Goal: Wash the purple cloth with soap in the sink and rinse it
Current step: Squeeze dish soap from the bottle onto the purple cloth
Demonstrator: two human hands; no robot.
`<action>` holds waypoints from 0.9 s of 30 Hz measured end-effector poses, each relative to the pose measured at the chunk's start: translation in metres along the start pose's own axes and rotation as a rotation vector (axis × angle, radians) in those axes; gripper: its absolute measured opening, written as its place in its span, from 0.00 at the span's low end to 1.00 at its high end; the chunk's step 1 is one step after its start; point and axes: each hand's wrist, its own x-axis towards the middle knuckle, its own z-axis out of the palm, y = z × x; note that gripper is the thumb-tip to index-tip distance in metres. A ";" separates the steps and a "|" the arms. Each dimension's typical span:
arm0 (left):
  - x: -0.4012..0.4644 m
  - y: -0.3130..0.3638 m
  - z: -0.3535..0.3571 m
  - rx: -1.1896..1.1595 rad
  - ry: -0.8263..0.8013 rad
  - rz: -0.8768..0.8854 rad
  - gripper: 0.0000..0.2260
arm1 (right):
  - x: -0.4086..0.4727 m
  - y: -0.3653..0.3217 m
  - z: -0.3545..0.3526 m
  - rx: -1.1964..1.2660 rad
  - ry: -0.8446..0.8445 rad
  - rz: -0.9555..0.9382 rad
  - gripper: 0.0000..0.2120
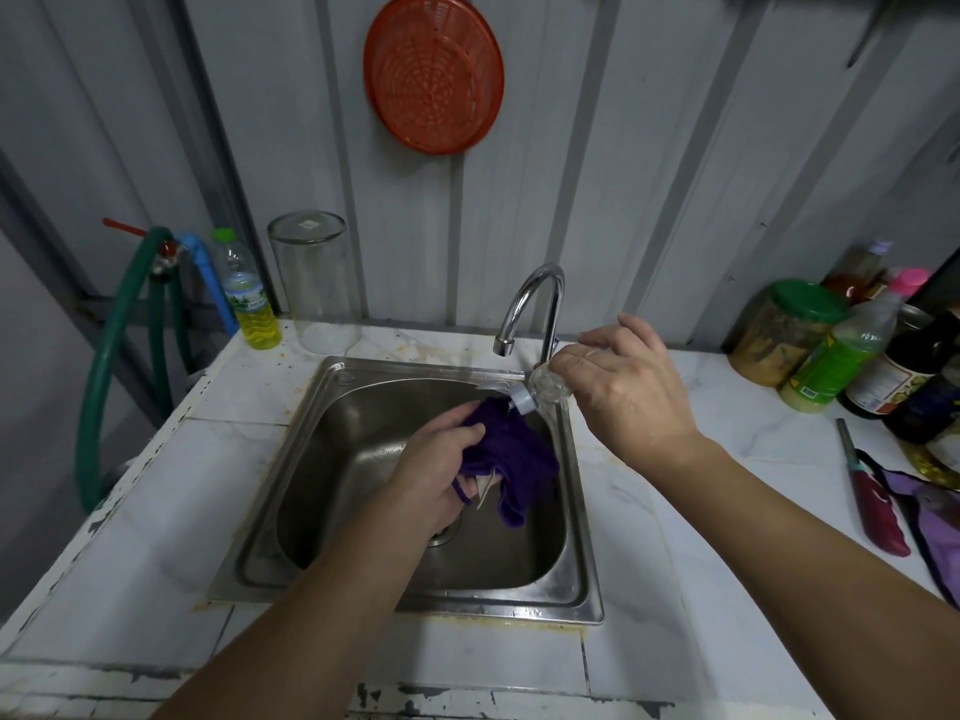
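The crumpled purple cloth (511, 454) is gripped by the left hand (441, 470) over the steel sink (332, 407). A tipped clear soap bottle (540, 389) is clasped by the right hand (623, 387). Soaping seems under way; scrubbing and rinsing are judged left.

soap bottle (545, 388) body hidden by right hand (621, 384), drain (445, 532) half-covered

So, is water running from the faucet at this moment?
No, the faucet spout shows no stream; the right hand tips a clear bottle over the purple cloth.
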 end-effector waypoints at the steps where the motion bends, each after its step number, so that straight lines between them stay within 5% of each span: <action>1: -0.001 0.000 0.000 0.000 -0.003 -0.001 0.16 | 0.000 0.000 0.000 0.000 -0.003 0.003 0.12; 12: -0.005 -0.001 0.001 -0.012 -0.004 -0.009 0.18 | -0.033 -0.004 0.013 0.241 -0.125 0.319 0.17; 20: -0.008 -0.004 0.001 0.004 0.001 -0.008 0.19 | -0.109 -0.012 0.028 0.465 -0.263 0.915 0.15; 27: -0.007 -0.010 0.003 0.002 0.011 -0.008 0.19 | -0.155 -0.020 0.032 0.542 -0.317 1.205 0.15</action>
